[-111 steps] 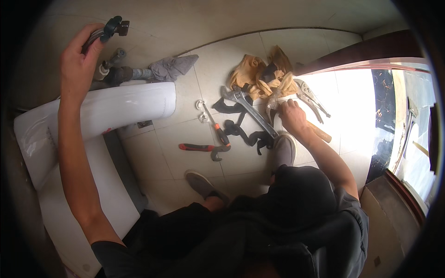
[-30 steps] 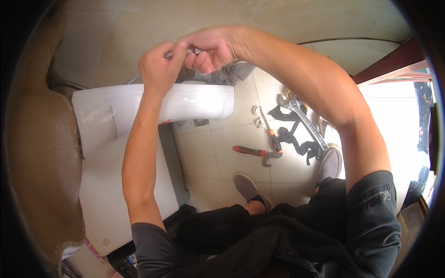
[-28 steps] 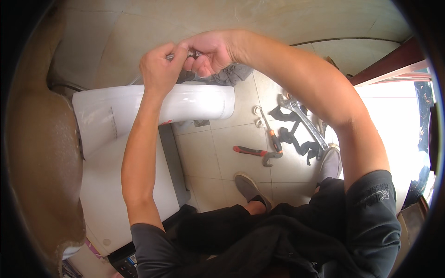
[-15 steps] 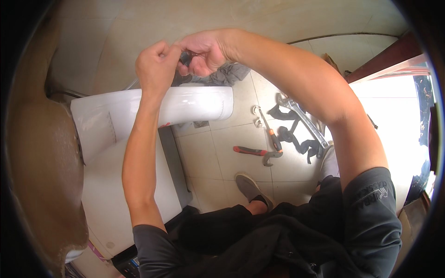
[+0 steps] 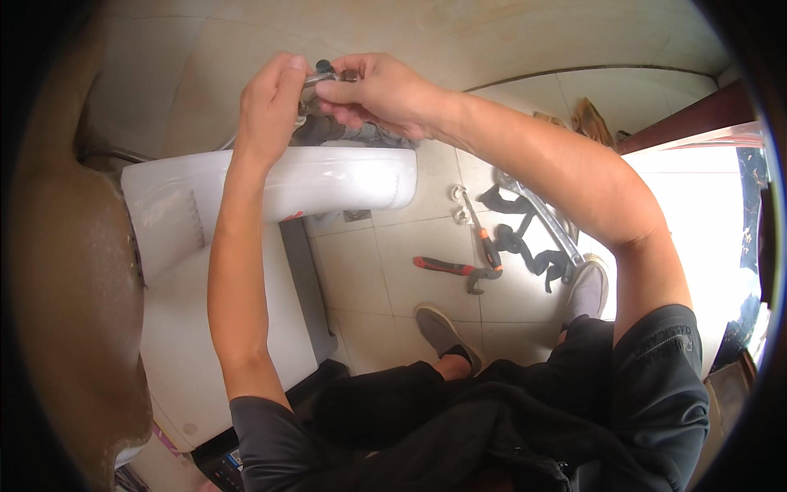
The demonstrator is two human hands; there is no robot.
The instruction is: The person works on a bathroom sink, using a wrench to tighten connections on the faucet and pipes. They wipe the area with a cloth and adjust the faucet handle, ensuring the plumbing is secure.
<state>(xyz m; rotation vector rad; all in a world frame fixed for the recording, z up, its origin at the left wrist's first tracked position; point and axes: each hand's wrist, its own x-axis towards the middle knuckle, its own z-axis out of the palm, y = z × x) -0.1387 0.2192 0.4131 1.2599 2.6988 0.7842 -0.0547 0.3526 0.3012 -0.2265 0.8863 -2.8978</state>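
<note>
Gripping one small metal fitting (image 5: 328,75) together, left hand (image 5: 270,102) and right hand (image 5: 377,90) have stayed above the sink (image 5: 328,180) since half a second ago.

Pale tiled floor (image 5: 369,271), beige wall (image 5: 492,33), bright daylight through doorway (image 5: 697,213) at right.

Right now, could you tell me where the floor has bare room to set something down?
Bare tiles lie between the white basin and the red-handled pliers. It is crowded to the right, around the screwdriver and black fittings.
</note>
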